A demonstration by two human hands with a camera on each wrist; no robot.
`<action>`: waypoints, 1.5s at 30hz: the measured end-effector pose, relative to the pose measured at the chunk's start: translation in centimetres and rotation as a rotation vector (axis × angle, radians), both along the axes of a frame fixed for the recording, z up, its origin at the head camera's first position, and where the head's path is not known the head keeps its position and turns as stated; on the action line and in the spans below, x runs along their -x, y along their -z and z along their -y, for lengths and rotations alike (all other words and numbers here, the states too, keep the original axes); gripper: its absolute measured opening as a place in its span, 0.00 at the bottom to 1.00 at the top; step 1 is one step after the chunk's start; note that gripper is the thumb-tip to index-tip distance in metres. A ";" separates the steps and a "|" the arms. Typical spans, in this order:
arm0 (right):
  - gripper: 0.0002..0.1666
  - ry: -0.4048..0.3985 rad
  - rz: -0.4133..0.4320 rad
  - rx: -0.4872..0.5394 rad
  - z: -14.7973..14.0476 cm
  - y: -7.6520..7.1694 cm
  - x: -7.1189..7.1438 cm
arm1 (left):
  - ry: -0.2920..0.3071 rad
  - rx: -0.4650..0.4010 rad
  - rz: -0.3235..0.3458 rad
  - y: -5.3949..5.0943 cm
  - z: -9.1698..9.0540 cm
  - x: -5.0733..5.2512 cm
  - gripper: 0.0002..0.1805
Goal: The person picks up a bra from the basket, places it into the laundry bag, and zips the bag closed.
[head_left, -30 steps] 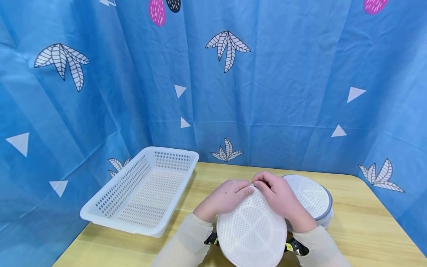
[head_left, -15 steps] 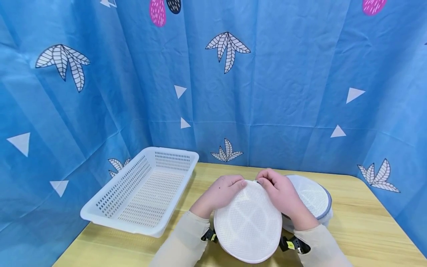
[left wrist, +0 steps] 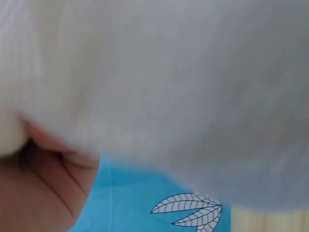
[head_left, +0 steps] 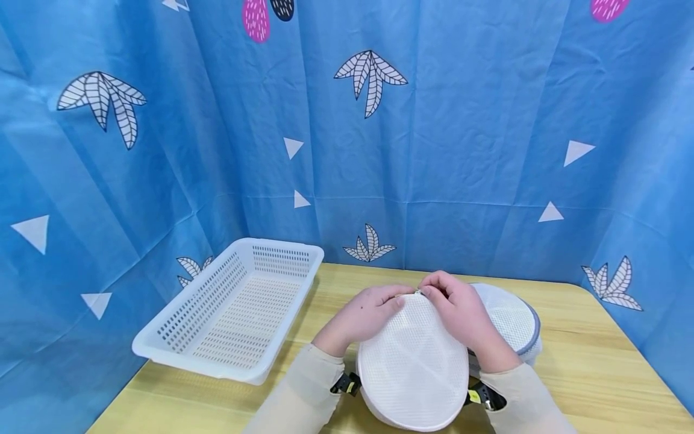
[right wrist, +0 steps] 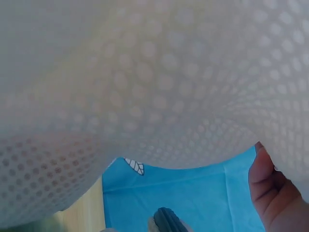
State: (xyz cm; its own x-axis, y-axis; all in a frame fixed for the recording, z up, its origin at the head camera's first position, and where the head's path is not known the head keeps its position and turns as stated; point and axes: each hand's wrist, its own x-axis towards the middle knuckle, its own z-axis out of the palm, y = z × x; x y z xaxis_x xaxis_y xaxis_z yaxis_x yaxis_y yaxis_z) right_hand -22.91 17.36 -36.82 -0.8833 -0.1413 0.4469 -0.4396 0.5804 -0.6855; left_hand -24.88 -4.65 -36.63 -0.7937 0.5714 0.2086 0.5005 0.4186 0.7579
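Observation:
A round white mesh laundry bag [head_left: 414, 367] is held up at the table's near side in the head view. My left hand [head_left: 371, 312] grips its upper edge, thumb on the front face. Just to the right, my right hand [head_left: 461, 316] pinches the top of that edge near a small zipper pull [head_left: 418, 292]. Both sets of fingertips are close together and partly hidden. White mesh fills most of each wrist view, blurred in the left one. A second mesh bag [head_left: 506, 319], with grey trim, sits behind my right forearm, partly covered.
A white perforated plastic basket [head_left: 225, 313] stands on the left of the wooden table [head_left: 591, 343], with nothing visible inside. A blue patterned curtain [head_left: 461, 150] hangs along the back and sides.
My hands first drew slightly apart along the bag's edge, then the left came back towards the right. The held bag dipped left and has swung back right. Basket and second bag stay put.

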 end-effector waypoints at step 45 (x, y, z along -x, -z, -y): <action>0.07 -0.005 0.006 0.059 -0.8 0.2 0.4 | -0.137 0.016 -0.023 0.2 0.2 0.6 0.18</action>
